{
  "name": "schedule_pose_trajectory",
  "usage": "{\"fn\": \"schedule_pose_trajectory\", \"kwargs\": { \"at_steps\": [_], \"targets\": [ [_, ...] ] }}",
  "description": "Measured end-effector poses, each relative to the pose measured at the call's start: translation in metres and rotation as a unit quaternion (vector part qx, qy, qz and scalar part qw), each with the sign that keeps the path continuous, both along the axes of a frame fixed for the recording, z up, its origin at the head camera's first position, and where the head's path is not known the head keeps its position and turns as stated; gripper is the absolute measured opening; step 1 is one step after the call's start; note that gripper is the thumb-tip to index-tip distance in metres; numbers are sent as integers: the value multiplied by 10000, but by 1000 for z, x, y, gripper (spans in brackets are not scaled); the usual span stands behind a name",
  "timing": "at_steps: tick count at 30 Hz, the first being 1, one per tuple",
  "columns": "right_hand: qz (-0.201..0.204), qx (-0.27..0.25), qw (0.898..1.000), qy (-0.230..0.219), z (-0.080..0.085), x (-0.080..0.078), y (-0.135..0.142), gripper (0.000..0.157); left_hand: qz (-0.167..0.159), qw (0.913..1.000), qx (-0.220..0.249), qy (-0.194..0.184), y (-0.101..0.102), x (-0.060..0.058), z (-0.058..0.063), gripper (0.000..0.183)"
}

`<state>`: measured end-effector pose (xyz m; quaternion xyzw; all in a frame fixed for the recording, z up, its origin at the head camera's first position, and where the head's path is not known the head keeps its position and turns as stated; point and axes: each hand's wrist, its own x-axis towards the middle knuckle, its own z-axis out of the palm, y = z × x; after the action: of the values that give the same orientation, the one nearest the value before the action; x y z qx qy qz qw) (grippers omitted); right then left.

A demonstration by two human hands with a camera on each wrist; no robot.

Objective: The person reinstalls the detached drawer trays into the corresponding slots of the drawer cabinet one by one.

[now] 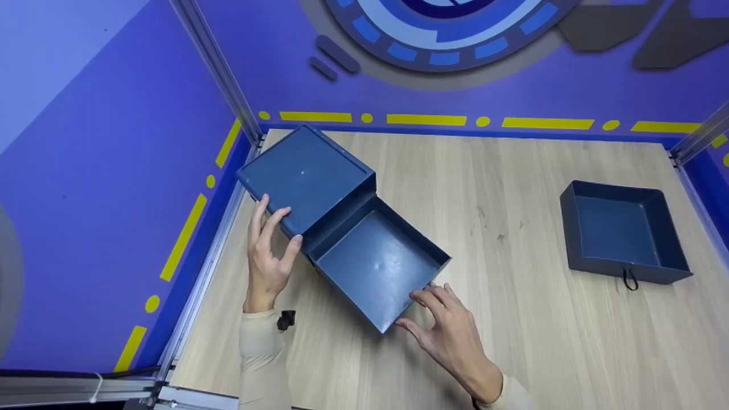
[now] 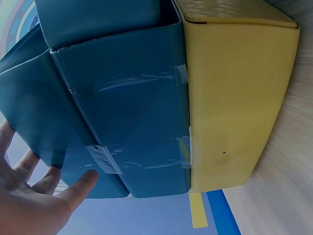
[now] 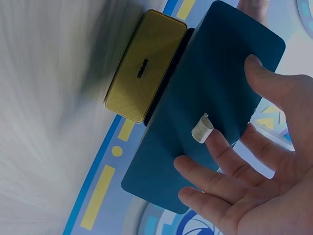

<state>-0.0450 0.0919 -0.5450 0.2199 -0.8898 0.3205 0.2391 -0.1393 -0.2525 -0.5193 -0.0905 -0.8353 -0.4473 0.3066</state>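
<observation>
A drawer cabinet (image 1: 304, 173) stands turned on the left of the table, with dark blue tiers (image 2: 122, 107) taped together above a yellow tier (image 2: 234, 107). From the middle blue tier a dark blue drawer (image 1: 379, 265) sticks far out, its inside bare. My left hand (image 1: 270, 259) rests against the cabinet's left side, fingers spread, with fingertips at the top edge. At the drawer's front panel (image 3: 215, 73), my right hand (image 1: 450, 330) touches with extended fingers and thumb. Its index fingertip meets a small white loop (image 3: 202, 129) on that panel.
A second dark blue drawer (image 1: 618, 228) with a black loop (image 1: 630, 279) lies on the right side of the wooden table (image 1: 501, 341). Blue printed walls (image 1: 490, 102) stand at the back and left, joined by a metal post (image 1: 219, 68).
</observation>
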Motion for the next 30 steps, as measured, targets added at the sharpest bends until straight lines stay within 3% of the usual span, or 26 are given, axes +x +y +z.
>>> {"fn": "schedule_pose_trajectory", "kwargs": {
  "at_steps": [15, 30],
  "targets": [
    [15, 80, 9999, 58, -2, -4, -5, 54, -5, 10000, 28, -22, -1, -1, -1, 49],
    [226, 149, 9994, 206, -3, -38, -25, 54, -33, 10000, -26, 52, 0, -1, -2, 49]
  ]
}}
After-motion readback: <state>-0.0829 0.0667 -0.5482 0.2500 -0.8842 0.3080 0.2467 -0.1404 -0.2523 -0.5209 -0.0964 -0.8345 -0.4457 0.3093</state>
